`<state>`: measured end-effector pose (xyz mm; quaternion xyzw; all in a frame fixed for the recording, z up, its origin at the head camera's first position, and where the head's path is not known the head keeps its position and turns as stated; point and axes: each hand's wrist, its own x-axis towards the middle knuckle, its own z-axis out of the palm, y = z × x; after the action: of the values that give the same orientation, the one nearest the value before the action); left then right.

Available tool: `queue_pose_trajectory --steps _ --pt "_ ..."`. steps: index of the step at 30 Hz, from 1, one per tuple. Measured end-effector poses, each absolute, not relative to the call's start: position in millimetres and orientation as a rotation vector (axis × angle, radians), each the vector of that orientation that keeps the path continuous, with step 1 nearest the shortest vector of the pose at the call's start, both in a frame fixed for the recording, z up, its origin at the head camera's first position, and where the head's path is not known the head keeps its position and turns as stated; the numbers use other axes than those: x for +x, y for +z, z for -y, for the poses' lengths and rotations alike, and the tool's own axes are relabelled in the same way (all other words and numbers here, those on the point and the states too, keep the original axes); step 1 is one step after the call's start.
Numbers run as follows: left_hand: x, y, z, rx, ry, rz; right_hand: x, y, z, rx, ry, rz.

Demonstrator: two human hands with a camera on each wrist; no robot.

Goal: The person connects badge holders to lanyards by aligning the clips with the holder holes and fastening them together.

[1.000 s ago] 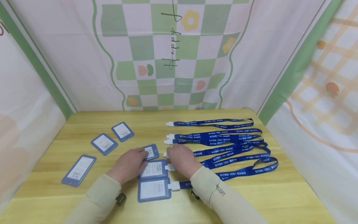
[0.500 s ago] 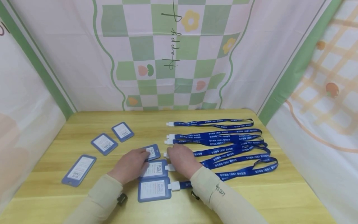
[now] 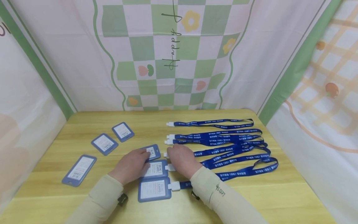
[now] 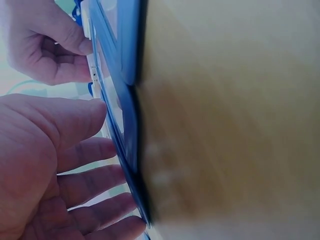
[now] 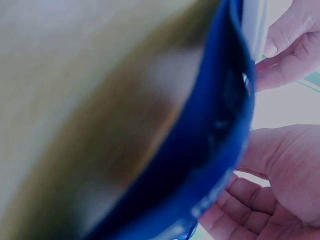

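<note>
My left hand (image 3: 131,165) holds a blue badge holder (image 3: 157,152) with a white card in it, fingertips over its face. Thumb and extended fingers meet the holder's edges in the left wrist view. Just right of it, my right hand (image 3: 183,158) pinches the white clip (image 3: 165,154) of a dark blue lanyard (image 3: 207,152); its fingers hide most of the clip. Nearer me lie two more badge holders, a middle one (image 3: 158,169) and a front one (image 3: 153,189), each joined to a white lanyard clip. A blue strap (image 5: 215,145) bends close before the right wrist camera.
On the left of the wooden table (image 3: 223,202) lie three loose badge holders: one far (image 3: 123,131), one middle (image 3: 104,144) and one near (image 3: 79,170). Several lanyards (image 3: 218,137) stretch across the right side, clips pointing left. A patterned curtain (image 3: 167,71) rises behind.
My left hand and its badge holder have shifted slightly right, toward the clip, since the first frame. My right hand has stayed in place.
</note>
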<state>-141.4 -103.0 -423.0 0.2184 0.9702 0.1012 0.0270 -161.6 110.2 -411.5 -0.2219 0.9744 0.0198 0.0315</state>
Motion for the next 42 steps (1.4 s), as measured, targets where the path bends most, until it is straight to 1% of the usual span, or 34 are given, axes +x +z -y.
queue_pose_trajectory --steps 15,27,42 --pt "-140.3 -423.0 100.1 0.702 0.294 -3.003 -162.0 -411.2 -110.7 -0.673 0.028 -2.992" --pt "-140.5 -425.0 99.5 0.704 0.293 -3.013 -164.8 -412.8 -110.3 -0.69 0.091 -3.004" --pt "-140.5 -421.1 98.2 0.688 0.31 -2.98 -169.5 -409.0 -107.2 -0.618 0.062 -2.968"
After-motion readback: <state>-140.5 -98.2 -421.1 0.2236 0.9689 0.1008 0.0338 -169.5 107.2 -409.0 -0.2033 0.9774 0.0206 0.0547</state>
